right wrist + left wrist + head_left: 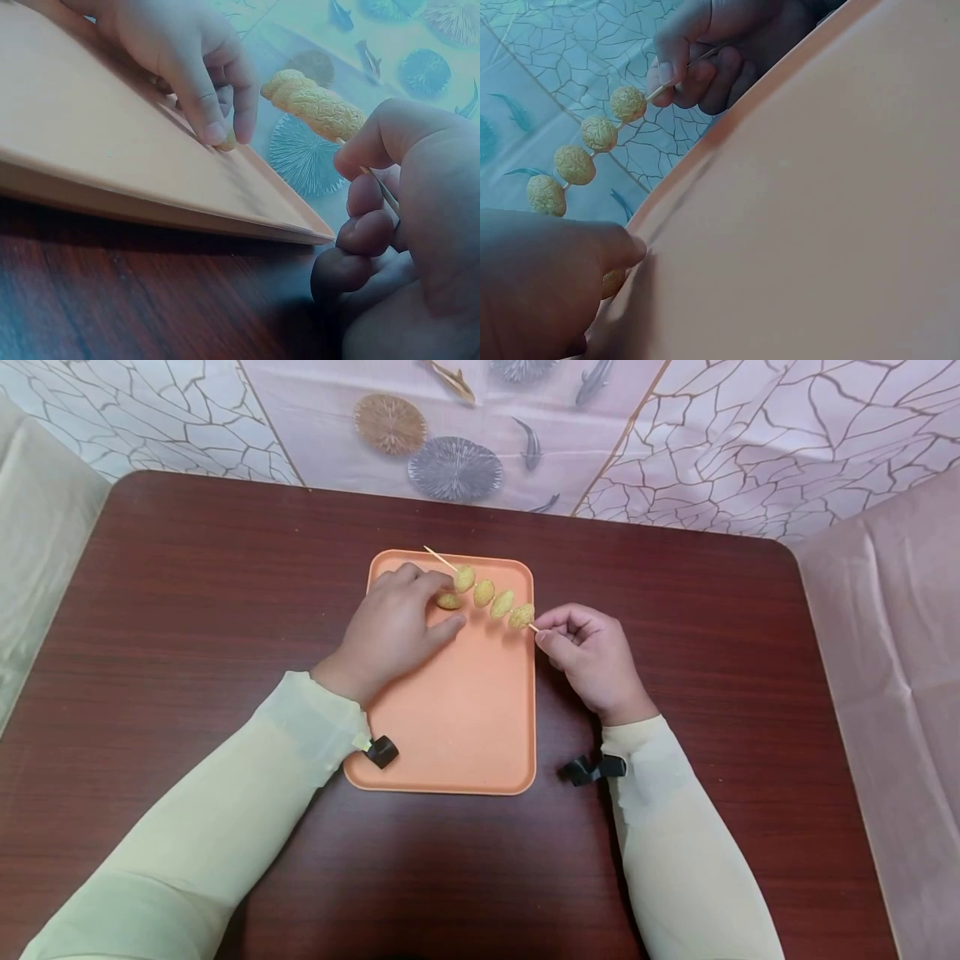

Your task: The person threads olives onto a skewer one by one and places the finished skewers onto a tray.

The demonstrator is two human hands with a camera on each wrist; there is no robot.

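My right hand [596,660] pinches the blunt end of a thin wooden skewer [441,558] between thumb and forefinger, its other fingers curled. Several yellow, wrinkled, ball-shaped pieces [502,603] are threaded on it, and the bare pointed end sticks out to the upper left. The skewer is held slanted above the far part of an orange tray [465,718]. Over the tray's far left side is my left hand [397,618], with thumb and forefinger parted around a loose yellow ball [448,601]. In the right wrist view, the left fingertips partly hide this loose ball [228,141].
The tray lies on a dark red-brown wooden table [697,635]. Behind the table hangs a patterned cloth [480,410]. Pale cloth [892,610] borders the right side. A black wrist camera [381,752] on the left sleeve sits over the tray's near left corner.
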